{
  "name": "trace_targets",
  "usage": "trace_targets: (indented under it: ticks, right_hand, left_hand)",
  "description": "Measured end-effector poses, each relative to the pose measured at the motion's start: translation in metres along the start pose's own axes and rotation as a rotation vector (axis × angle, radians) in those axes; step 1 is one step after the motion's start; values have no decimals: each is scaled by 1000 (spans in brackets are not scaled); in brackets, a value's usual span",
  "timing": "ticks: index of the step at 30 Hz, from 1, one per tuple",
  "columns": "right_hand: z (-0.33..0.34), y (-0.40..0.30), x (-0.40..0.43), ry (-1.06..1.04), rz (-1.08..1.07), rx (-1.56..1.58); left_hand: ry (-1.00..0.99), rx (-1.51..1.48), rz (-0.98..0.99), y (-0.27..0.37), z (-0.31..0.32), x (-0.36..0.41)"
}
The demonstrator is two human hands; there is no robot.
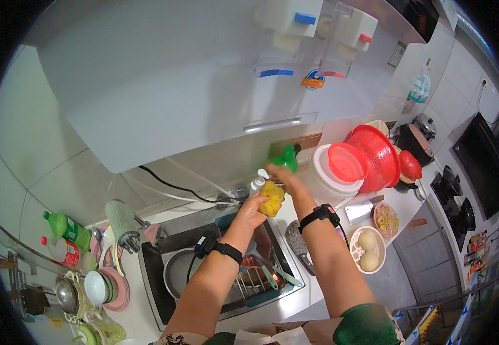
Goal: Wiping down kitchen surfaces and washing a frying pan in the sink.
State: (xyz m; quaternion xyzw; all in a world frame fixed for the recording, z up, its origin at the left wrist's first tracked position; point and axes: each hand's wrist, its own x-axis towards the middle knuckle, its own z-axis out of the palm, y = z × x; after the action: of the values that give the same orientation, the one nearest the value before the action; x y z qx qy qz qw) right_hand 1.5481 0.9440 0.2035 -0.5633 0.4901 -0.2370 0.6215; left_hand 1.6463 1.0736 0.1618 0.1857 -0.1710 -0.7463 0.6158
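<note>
My left hand (253,212) holds a crumpled yellow sponge or cloth (271,199) above the back right corner of the sink (150,286). A white pump bottle (256,184) stands just behind it. My right hand (284,177) is raised beside the bottle, its fingers against or just in front of a blurred green plastic object (288,160); whether they grip it is unclear. Below my forearms, the sink contains a round metal pan (180,271), a wire rack (249,282) and utensils with green handles (268,278).
Right of the sink are a lidded white bucket (324,189), red colanders (374,151), a cleaver (358,212) and a bowl with two dough balls (369,269). Bottles (70,230) and stacked bowls (98,289) stand on the left. A cabinet (167,86) overhangs the back.
</note>
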Motion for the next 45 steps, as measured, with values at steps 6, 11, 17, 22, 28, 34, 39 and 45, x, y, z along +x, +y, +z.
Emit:
trace_targets:
  ticks: [6,11,17,22,28,34,39,45]
  right_hand:
    - [5,50,-37,-225,56,367]
    - [72,85,-112,-507,226,561]
    - [152,114,-154,-550,73,827]
    - [237,138,-184,-517,28,734]
    - [295,188,-207,-431,-146,529]
    - [355,211,-245,-518,-283,163]
    - [352,238,-189,-502,187,592]
    - [374,211,-280,-476,-215,314]
  left_hand:
    - [-51,-47,-50,7,-1,-54]
    - [83,9,-106,5,-39,-130]
    - [134,-156,18,3,-61,-216]
    - [331,-202,213,5,-103,-283]
    - [675,-173,259,2,-142,-320]
    - [827,-20,479,-22,-156,-352]
    - [788,98,519,-42,-118,-332]
    - [913,130,445,-10,-164,-373]
